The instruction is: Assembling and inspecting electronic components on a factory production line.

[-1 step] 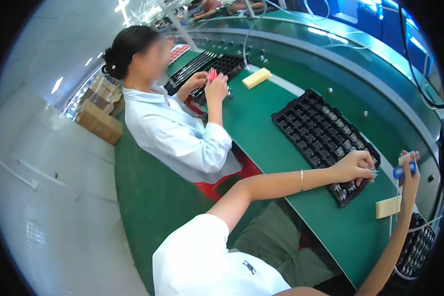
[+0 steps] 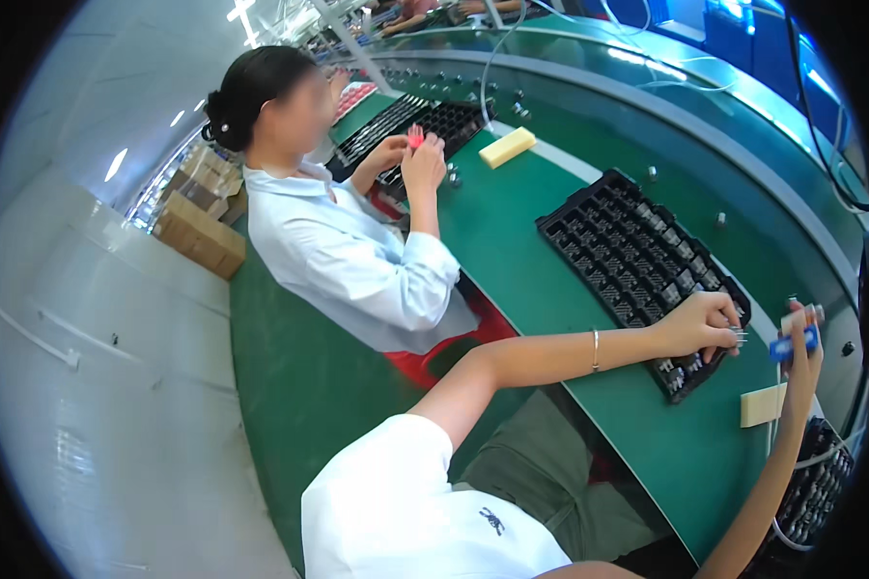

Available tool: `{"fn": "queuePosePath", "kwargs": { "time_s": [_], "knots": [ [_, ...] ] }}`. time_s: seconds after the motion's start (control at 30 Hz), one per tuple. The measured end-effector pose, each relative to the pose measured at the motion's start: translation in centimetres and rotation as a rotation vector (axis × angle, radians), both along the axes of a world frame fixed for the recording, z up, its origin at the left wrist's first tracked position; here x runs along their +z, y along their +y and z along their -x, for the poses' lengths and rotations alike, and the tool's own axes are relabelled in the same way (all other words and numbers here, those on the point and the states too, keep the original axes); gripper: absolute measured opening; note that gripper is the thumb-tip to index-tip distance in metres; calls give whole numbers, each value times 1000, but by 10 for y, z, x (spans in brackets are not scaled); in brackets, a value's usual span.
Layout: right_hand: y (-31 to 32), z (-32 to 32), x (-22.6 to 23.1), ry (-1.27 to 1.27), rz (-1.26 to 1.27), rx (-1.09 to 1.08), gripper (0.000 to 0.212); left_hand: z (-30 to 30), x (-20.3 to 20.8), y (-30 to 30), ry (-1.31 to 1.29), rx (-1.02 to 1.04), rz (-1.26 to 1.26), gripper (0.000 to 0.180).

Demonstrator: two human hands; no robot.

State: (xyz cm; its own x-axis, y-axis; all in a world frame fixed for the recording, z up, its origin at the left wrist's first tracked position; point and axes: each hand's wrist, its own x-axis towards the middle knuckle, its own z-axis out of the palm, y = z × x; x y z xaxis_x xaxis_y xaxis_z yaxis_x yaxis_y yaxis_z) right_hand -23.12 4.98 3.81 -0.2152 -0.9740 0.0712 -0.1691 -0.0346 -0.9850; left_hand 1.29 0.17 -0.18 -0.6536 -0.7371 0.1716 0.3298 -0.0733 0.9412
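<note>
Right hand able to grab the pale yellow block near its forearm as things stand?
Probably not: the right hand holds a blue item, so it likely lacks a free grip, though the pale yellow block lies close by on the green table.

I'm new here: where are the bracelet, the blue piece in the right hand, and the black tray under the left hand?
Bracelet (image 2: 596, 351): head view, middle of its visible band.
Blue piece (image 2: 780, 349): head view, its left end.
Black compartment tray (image 2: 551, 226): head view, its left corner.
</note>
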Motion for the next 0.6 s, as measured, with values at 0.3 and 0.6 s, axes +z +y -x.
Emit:
{"fn": "queuePosePath", "kwargs": {
  "time_s": [0.3,0.6],
  "knots": [
    [66,-38,-57,-204,63,-170,41,14,-8,29,-171,122,459,23],
    [63,-62,-29,-298,-32,4,43,-3,5,32,-263,37,184,21]
  ]
}}
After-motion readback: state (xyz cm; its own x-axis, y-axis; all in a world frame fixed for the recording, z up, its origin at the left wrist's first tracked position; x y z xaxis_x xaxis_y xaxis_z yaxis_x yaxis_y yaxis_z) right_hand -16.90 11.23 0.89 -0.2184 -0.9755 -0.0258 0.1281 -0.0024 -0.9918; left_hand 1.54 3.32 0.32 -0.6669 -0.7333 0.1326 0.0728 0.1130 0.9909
